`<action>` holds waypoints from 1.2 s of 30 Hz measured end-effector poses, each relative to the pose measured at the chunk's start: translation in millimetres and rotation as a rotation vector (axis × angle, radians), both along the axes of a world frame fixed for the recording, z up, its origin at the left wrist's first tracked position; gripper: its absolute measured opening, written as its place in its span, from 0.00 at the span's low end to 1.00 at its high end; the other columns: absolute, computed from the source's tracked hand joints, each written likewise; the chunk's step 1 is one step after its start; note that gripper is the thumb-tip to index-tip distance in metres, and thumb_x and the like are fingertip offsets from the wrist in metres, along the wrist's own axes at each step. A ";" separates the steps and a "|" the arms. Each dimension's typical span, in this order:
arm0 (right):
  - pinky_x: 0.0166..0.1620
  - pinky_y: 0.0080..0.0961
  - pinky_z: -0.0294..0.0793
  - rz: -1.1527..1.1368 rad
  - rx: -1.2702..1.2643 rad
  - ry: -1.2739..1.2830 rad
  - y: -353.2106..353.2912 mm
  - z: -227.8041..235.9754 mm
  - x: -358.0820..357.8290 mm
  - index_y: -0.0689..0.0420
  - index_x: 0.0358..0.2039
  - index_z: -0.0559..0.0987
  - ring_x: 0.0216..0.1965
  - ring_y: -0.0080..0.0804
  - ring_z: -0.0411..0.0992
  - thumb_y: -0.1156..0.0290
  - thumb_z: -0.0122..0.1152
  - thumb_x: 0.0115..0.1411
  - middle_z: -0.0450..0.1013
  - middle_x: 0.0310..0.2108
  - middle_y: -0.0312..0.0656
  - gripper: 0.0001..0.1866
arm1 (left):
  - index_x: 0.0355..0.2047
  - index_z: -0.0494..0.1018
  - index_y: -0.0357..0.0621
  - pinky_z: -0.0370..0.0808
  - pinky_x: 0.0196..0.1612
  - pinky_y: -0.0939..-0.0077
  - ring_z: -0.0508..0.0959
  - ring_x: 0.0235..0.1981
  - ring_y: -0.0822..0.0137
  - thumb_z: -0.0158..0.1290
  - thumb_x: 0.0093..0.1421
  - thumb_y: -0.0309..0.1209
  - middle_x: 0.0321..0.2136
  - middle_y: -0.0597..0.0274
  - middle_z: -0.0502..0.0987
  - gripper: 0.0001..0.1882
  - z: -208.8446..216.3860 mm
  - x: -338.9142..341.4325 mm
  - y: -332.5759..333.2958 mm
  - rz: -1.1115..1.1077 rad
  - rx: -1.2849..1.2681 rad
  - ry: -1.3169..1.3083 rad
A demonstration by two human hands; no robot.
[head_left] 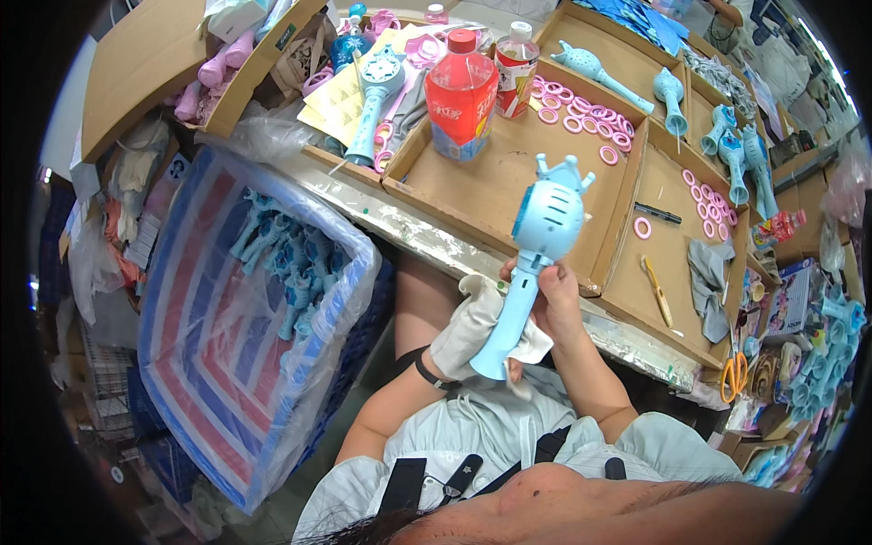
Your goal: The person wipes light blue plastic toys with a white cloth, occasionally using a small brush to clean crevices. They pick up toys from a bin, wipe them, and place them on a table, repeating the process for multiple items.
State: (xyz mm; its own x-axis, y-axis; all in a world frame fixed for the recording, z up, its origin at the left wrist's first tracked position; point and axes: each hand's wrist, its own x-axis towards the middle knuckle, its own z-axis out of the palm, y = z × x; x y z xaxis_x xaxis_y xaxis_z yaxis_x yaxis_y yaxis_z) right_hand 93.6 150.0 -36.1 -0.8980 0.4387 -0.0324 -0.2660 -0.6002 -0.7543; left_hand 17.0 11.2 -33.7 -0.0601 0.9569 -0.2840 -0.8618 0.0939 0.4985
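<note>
- Light-blue crown-topped toy wand [549,218] is right of centre in the frame, tilted, its round head up and its flared handle end down toward the lap.
- Right hand [561,298] has its fingers closed around the wand's upper handle, just below the head.
- Left hand [515,370] is mostly covered by a whitish cloth [477,318], which wraps the lower handle; a little finger skin shows beneath it, and I cannot tell how tightly those fingers grip.
- Cardboard tray [454,195] lies beyond the hands at upper centre, with pink rings [600,113] along its far right part and a red-capped bottle [461,95] standing at its left.
- Right of it, a second cardboard compartment [627,263] holds more pink rings, a black pen [658,213], a yellow-handled toothbrush [655,289] and a crumpled grey cloth [708,282].
- Striped red, white and blue liner [213,400] fills the left of the frame, with a heap of light-blue wands [295,259] inside.
- Farther off, at upper right, other light-blue wands [668,95] lie in more cardboard trays.
</note>
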 end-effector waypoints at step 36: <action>0.30 0.44 0.75 0.270 1.444 -0.633 -55.4 11.0 30.5 0.63 0.41 0.63 0.27 0.55 0.74 0.71 0.57 0.53 0.72 0.29 0.56 0.19 | 0.40 0.73 0.34 0.74 0.44 0.65 0.77 0.40 0.56 0.64 0.46 0.40 0.37 0.48 0.77 0.25 26.9 -35.0 0.3 0.805 -0.077 -0.069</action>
State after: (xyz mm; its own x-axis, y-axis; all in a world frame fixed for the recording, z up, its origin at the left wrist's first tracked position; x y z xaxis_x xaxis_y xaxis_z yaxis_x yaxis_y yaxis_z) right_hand 124.1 94.6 -25.0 -0.9546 0.2679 -0.1303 0.2865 0.7057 -0.6480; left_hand -18.0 11.5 -6.8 -0.7020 0.6052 -0.3754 -0.7080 -0.5362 0.4595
